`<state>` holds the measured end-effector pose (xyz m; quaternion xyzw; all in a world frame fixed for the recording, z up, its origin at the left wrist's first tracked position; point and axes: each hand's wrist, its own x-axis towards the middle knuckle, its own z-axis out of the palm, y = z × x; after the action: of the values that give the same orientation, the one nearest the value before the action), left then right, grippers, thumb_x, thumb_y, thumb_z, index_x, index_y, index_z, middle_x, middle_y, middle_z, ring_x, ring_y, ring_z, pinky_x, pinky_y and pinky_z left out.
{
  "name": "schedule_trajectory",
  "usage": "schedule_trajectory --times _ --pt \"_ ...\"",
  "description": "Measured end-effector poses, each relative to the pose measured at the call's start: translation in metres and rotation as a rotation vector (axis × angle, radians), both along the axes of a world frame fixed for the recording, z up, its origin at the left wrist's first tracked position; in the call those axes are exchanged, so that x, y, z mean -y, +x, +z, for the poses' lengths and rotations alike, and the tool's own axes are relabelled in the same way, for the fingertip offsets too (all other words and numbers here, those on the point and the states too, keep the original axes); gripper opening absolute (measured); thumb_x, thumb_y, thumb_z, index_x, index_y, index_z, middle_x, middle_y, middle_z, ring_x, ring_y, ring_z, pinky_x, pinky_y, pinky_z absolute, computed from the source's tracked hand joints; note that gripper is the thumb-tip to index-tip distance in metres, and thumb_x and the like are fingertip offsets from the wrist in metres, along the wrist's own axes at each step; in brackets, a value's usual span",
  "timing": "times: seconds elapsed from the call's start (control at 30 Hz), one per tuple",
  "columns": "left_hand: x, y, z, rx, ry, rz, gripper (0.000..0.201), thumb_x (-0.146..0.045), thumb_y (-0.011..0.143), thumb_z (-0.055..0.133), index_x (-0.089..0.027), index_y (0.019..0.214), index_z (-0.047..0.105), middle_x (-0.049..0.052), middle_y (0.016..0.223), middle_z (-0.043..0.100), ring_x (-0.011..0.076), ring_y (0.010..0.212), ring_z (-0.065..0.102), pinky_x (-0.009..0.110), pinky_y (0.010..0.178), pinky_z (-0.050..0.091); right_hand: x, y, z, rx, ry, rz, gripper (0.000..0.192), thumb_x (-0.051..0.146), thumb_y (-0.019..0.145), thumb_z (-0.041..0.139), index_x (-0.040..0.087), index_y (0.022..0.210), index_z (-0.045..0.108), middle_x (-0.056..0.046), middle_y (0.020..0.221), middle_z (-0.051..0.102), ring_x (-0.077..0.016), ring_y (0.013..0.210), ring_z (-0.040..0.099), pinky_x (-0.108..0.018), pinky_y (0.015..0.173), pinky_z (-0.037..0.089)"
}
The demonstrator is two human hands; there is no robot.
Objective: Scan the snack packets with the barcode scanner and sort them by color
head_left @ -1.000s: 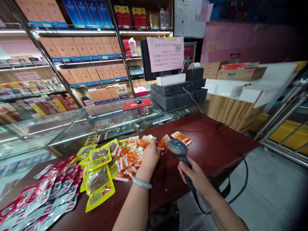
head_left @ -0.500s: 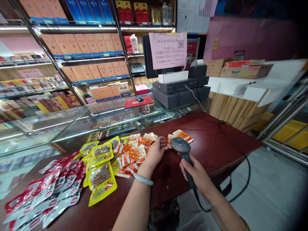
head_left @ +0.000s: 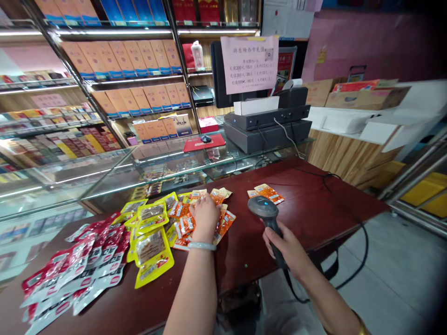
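My left hand (head_left: 204, 216) rests palm down on a heap of small orange snack packets (head_left: 183, 223) on the dark red table (head_left: 296, 218); whether the fingers grip a packet I cannot tell. A pale bangle sits on that wrist. My right hand (head_left: 284, 246) is closed around the handle of a grey barcode scanner (head_left: 262, 209), whose head points forward over the table with a blue light on top. Two orange packets (head_left: 268, 193) lie apart just beyond the scanner head.
Yellow packets (head_left: 153, 244) and red-and-white packets (head_left: 70, 274) lie to the left. A glass counter (head_left: 104, 172) runs behind the table, with a black till and printer (head_left: 267, 125) on it. The scanner cable (head_left: 352, 274) hangs off the table's right edge. Shelves of boxes fill the back.
My left hand has drawn back leftward from the table's middle onto the orange heap. Two orange packets now lie free beside the scanner, which stays held in about the same place.
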<state>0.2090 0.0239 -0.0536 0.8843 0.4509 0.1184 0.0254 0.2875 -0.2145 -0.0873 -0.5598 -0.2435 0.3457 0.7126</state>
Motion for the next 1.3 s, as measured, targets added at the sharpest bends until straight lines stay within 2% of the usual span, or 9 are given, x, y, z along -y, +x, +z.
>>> schedule_trajectory --times 0.17,0.33,0.5,0.7,0.87,1.03,1.13,1.2,1.3 --pt "-0.001 -0.001 0.003 0.03 0.064 0.044 0.064 -0.042 0.082 0.068 -0.015 0.138 0.051 0.019 0.125 0.066 0.0368 0.119 0.054 0.05 0.101 0.035 -0.002 -0.002 -0.001 -0.012 -0.002 0.013 0.034 0.052 0.089 0.065 0.022 0.094 0.051 0.008 0.062 0.047 -0.0077 0.046 0.04 -0.02 0.043 0.031" --pt "-0.001 -0.002 0.009 0.093 0.092 0.036 0.031 -0.044 0.084 0.064 -0.02 0.103 0.068 0.014 0.108 0.071 0.0339 0.109 0.058 0.046 0.095 0.037 -0.001 -0.002 0.0 -0.006 -0.009 0.012 0.035 0.053 0.089 0.066 0.022 0.088 0.05 0.008 0.062 0.046 -0.0074 0.046 0.039 -0.02 0.044 0.032" --pt "0.008 0.005 0.015 0.201 0.151 -0.057 0.023 -0.038 0.093 0.053 -0.023 0.093 0.069 0.009 0.094 0.072 0.0283 0.104 0.061 0.044 0.1 0.033 0.0 -0.001 0.012 0.077 -0.023 0.012 0.038 0.057 0.087 0.065 0.022 0.088 0.05 0.008 0.061 0.046 -0.0083 0.045 0.039 -0.021 0.044 0.033" --pt "0.032 0.017 0.014 0.164 0.065 -0.294 0.026 -0.039 0.095 0.049 -0.021 0.09 0.066 0.009 0.085 0.07 0.0238 0.088 0.063 0.032 0.078 0.04 -0.005 -0.002 0.026 0.265 -0.061 0.024 0.036 0.057 0.09 0.061 0.021 0.092 0.054 0.008 0.054 0.045 -0.0104 0.045 0.041 -0.023 0.046 0.033" --pt "0.041 0.019 0.014 0.14 -0.003 -0.31 0.015 -0.026 0.092 0.052 -0.02 0.09 0.064 0.008 0.086 0.07 0.0212 0.085 0.064 0.029 0.074 0.039 -0.009 -0.002 0.022 0.208 -0.039 0.03 0.037 0.058 0.091 0.059 0.022 0.09 0.053 0.009 0.054 0.044 -0.01 0.044 0.04 -0.023 0.045 0.033" --pt "0.042 0.022 0.015 0.179 -0.154 -0.283 0.015 -0.031 0.093 0.054 -0.02 0.094 0.065 0.007 0.088 0.072 0.0203 0.082 0.066 0.027 0.07 0.041 -0.006 -0.002 0.02 0.225 -0.042 -0.003 0.037 0.058 0.09 0.06 0.022 0.09 0.054 0.008 0.054 0.046 -0.0106 0.045 0.041 -0.023 0.047 0.035" --pt "0.041 0.03 0.006 0.276 -0.272 -0.336 0.016 -0.027 0.092 0.056 -0.02 0.099 0.069 0.006 0.089 0.074 0.0193 0.082 0.067 0.027 0.073 0.045 -0.004 -0.002 0.016 0.182 -0.039 -0.009 0.037 0.058 0.089 0.062 0.022 0.092 0.054 0.008 0.056 0.045 -0.0103 0.045 0.039 -0.023 0.045 0.034" --pt "0.041 0.037 -0.003 0.362 -0.401 -0.425 0.03 -0.018 0.09 0.056 -0.021 0.118 0.067 0.005 0.096 0.075 0.0172 0.084 0.069 0.026 0.076 0.049 -0.002 -0.001 0.012 0.151 -0.034 -0.009 0.037 0.058 0.089 0.061 0.022 0.092 0.053 0.008 0.058 0.045 -0.0098 0.045 0.039 -0.023 0.045 0.034" --pt "0.037 0.042 -0.011 0.458 -0.538 -0.506 0.062 -0.008 0.088 0.054 -0.021 0.148 0.045 0.006 0.119 0.073 0.0145 0.093 0.07 0.025 0.083 0.052 0.0 0.0 0.009 0.144 -0.041 -0.017 0.036 0.056 0.091 0.061 0.022 0.089 0.052 0.007 0.06 0.046 -0.0095 0.047 0.041 -0.022 0.046 0.035"
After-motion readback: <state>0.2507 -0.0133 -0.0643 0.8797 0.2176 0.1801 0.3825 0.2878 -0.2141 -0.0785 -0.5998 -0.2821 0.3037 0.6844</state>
